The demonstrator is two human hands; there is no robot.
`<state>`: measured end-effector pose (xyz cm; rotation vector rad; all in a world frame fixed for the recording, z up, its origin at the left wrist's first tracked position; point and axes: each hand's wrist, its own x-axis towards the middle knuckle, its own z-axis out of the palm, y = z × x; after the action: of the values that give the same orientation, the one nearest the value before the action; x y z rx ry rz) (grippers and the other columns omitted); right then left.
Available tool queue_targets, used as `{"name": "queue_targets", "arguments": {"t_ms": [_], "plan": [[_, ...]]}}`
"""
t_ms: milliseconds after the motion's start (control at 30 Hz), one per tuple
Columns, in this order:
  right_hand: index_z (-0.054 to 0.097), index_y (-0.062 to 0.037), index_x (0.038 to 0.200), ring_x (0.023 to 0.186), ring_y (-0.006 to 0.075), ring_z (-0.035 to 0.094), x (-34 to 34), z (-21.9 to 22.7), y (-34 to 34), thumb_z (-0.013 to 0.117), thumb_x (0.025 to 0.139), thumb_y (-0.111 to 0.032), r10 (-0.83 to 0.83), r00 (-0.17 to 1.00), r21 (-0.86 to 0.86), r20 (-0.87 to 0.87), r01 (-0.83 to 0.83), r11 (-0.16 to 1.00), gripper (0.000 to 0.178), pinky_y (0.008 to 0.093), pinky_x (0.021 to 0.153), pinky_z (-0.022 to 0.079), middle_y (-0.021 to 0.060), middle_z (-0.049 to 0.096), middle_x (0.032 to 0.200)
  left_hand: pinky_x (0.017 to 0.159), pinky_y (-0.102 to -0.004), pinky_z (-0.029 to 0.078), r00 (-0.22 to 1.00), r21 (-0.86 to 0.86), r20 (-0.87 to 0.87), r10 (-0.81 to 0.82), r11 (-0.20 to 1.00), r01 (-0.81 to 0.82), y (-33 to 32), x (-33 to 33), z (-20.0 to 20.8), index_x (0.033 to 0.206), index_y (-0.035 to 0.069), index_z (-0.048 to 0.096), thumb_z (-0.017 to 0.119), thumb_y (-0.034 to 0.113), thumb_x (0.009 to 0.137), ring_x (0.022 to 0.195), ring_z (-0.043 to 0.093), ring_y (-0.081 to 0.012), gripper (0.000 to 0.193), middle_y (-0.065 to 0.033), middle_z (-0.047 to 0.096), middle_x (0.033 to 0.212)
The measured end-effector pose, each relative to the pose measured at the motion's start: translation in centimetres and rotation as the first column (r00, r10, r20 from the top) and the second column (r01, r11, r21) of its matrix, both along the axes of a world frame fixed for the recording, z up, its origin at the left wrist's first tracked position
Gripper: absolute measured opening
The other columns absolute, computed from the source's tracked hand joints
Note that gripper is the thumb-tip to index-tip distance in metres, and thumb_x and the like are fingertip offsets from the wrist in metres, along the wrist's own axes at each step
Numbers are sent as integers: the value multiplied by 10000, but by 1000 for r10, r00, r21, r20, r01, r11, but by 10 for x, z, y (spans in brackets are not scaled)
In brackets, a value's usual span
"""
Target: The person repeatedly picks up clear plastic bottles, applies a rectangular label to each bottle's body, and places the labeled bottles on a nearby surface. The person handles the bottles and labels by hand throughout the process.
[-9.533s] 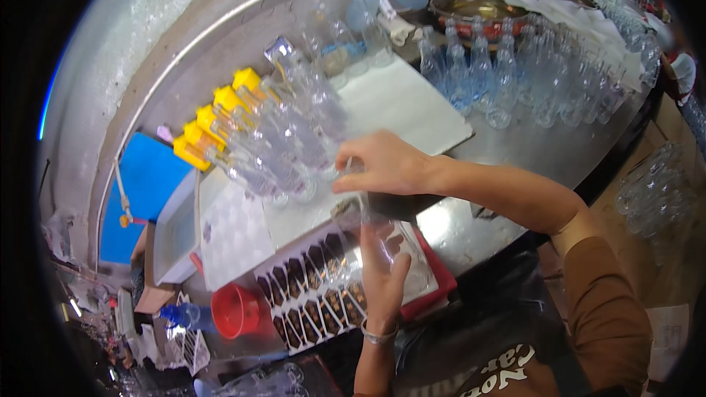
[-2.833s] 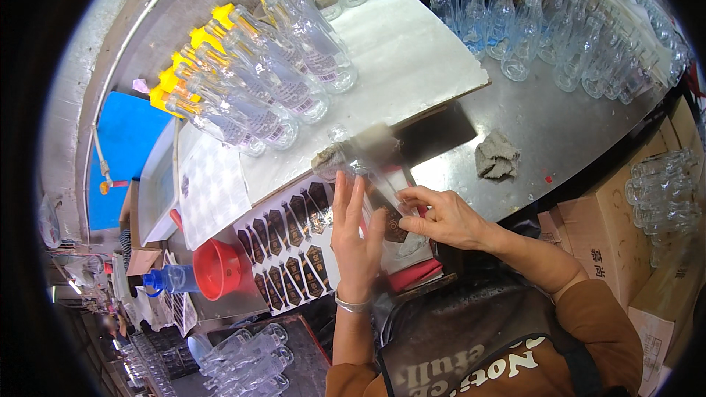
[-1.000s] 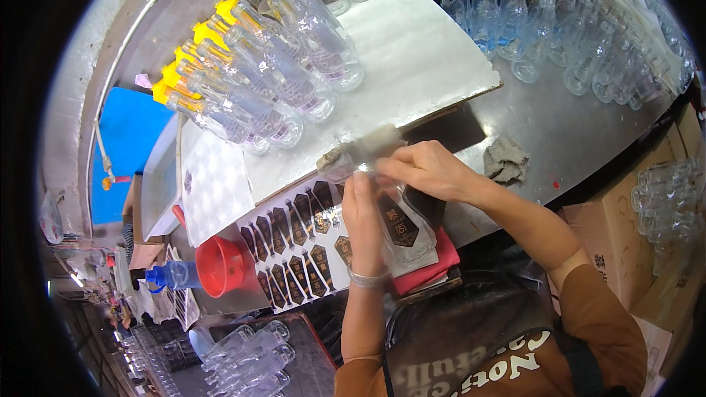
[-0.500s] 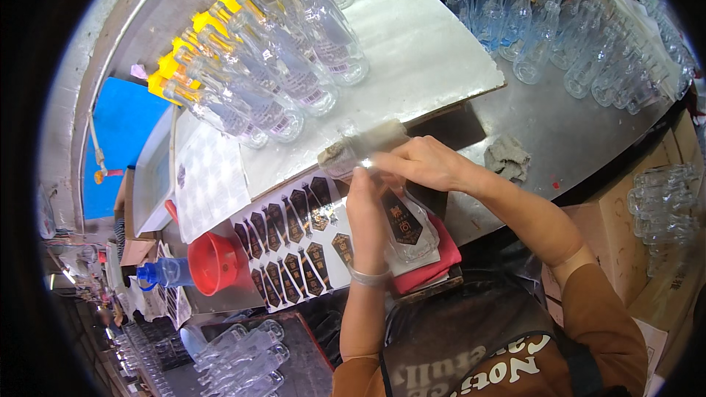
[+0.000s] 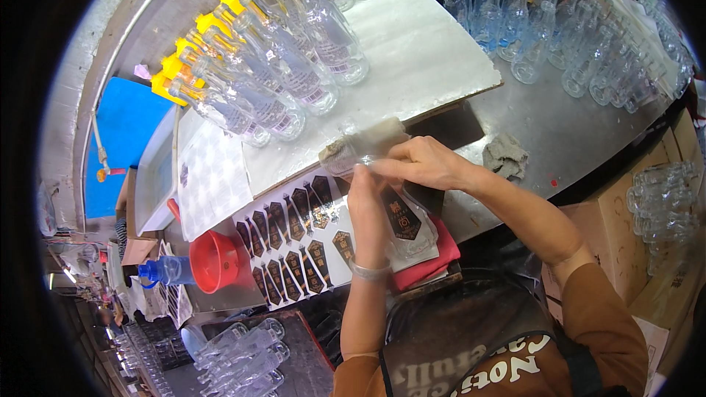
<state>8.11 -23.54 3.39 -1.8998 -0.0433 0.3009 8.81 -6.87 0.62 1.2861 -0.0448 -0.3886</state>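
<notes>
A clear glass bottle lies tilted on its side in front of me, with a black, gold-printed label facing up. Its base points toward me and its neck runs away under my fingers. My left hand is closed near the neck, thumb and fingertips pressed together. From the right, my right hand reaches over with curled fingers, its fingertips meeting the left ones at the neck. What lies between the fingertips is hidden. Just beyond them is a greyish cloth-wrapped roll. Left of the bottle lies a sheet of black-and-gold stickers.
Several labelled glass bottles stand on the white board, beside yellow pieces. More clear bottles crowd the far right. A crumpled grey rag, a red tub and a red cloth surround the work spot.
The labelled bottle has turned slightly, and its black label sits a little differently. Both hands stay at the neck with small finger movements.
</notes>
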Motion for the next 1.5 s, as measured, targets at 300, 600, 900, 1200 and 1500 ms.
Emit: {"name": "queue_targets", "arguments": {"t_ms": [300,600,900,1200,1500], "plan": [[651,22,1200,968,85,608,-29,-2,-20,646,971,-213,-321,942,380,94,264,887,328,272,861,494,42,656,1035,981,-299,452,991,258,132,-3,966,-32,31,-34,10,1466,11,413,527,388,1027,1205,558,-183,590,-141,555,1357],[649,2,1094,851,267,676,-9,44,-1,637,852,-38,-215,846,74,489,205,976,246,353,787,530,150,665,983,1188,-417,297,729,653,559,-394,752,-94,63,-75,-4,1582,-40,117,882,135,683,1447,373,-328,1193,-240,372,1556],[602,-94,884,836,252,600,-74,27,29,678,802,-143,356,568,-433,742,1,901,122,476,852,480,40,572,807,1103,-402,394,765,560,577,-287,821,-114,60,-83,-14,1571,-40,133,884,107,690,1327,491,-329,1167,-237,434,1498],[626,-62,899,846,300,602,-23,43,22,653,767,-74,81,481,-266,873,330,906,135,403,744,515,86,623,844,1070,-407,437,744,564,603,-287,813,-143,57,-82,-8,1577,-41,73,882,91,674,1294,520,-329,1219,-228,417,1519],[657,-50,904,848,318,626,-15,33,0,693,775,-104,-81,613,-149,786,316,937,144,410,767,516,115,670,896,1057,-414,412,772,537,569,-282,839,-89,59,-83,-12,1597,-4,7,889,122,696,1308,505,-314,1267,-246,419,1518]]}}
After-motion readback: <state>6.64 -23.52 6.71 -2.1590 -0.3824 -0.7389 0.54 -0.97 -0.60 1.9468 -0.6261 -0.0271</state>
